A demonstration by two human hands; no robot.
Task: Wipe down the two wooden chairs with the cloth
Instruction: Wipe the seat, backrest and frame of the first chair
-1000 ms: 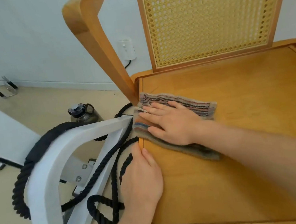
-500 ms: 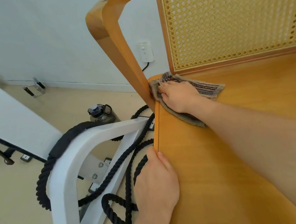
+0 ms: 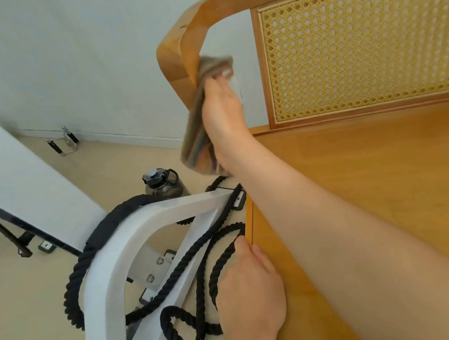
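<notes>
One cloth [image 3: 197,133] hangs clasped in my right hand [image 3: 223,111], pressed against the curved post of the one wooden chair [image 3: 380,190] in view, upper centre. My left hand [image 3: 247,288] clenches the seat's left edge, lower centre. One dark bottle [image 3: 162,183] stands on the floor [image 3: 21,316], centre left.

Chair [image 3: 383,204]: warm honey-orange wood thruout, faint grain on seat, darker brown at bent corner. Cane panel [image 3: 359,47] in backrest: pale straw-yellow, open woven mesh w/ reg. rows of small holes. Cloth [image 3: 197,133]: grey-brown w/ thin multicolour stripes, orange and bluish among them, blurred. Rope [image 3: 190,262]: black, twisted-strand texture. Metal frame [image 3: 104,289]: plain white. Bottle [image 3: 162,183]: smoky dark grey, black cap. Floor [image 3: 12,318]: flat beige. Wall [image 3: 68,47]: plain pale grey-white. Slanted board [image 3: 0,180] at left: white w/ black lower edge.
</notes>
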